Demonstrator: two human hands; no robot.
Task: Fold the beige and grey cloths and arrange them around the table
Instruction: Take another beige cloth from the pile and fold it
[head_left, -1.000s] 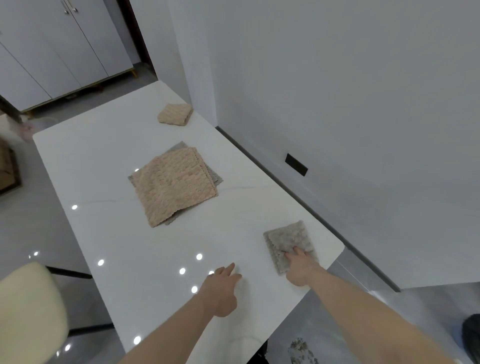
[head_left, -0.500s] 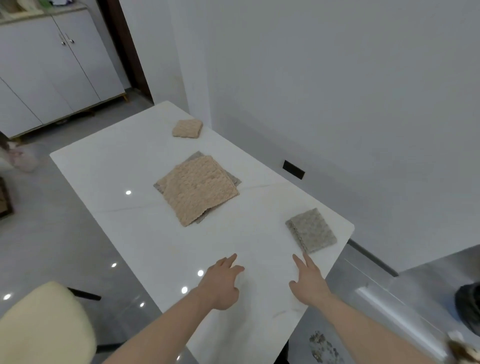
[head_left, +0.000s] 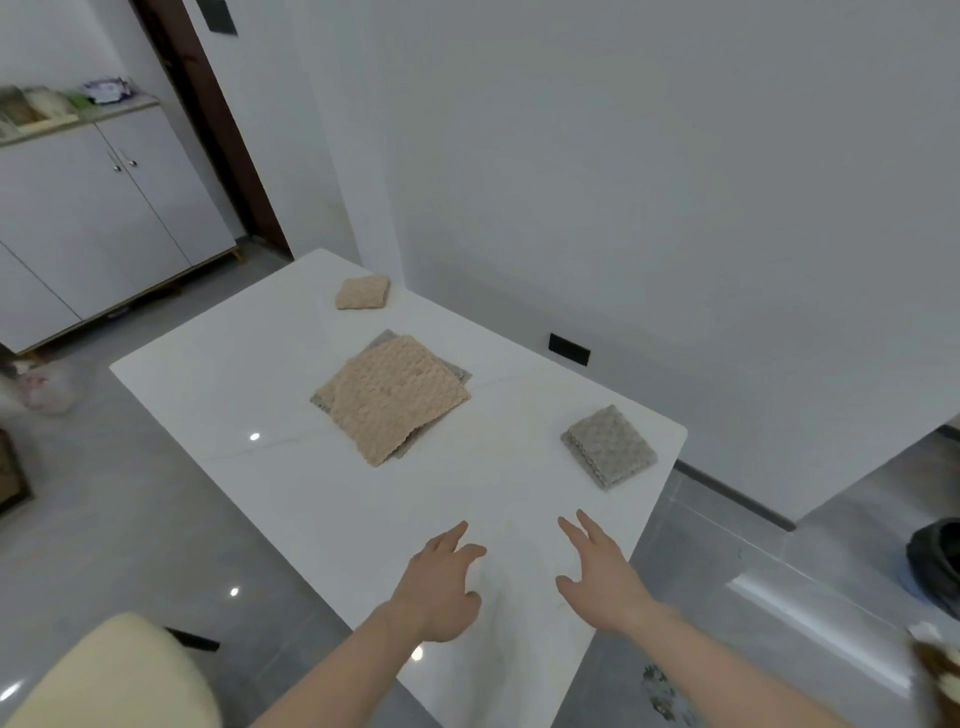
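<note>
Cream padding, a chair seat (head_left: 111, 675) cut off by the frame's lower left corner, sits just off the near left side of the white table (head_left: 249, 384). Left of the table's far end stands a white cabinet (head_left: 88, 218), the clutter on its top too blurred to name. Over the table's near end the left hand (head_left: 441, 587) hovers, fingers loosely spread and holding nothing; whether it touches the top I cannot tell. At the table's middle lies an unfolded beige cloth (head_left: 392, 397), covering a grey cloth (head_left: 460, 371) of which only edges and corners peek out. Near the table's far right edge rests a folded beige square (head_left: 362, 292). The right hand (head_left: 600, 577) is over the near end too, fingers straight and spread, empty. By the table's near right corner lies a folded grey square (head_left: 609, 446). Right of the table, on the floor, a dark object (head_left: 935, 566) is cut off by the frame.
</note>
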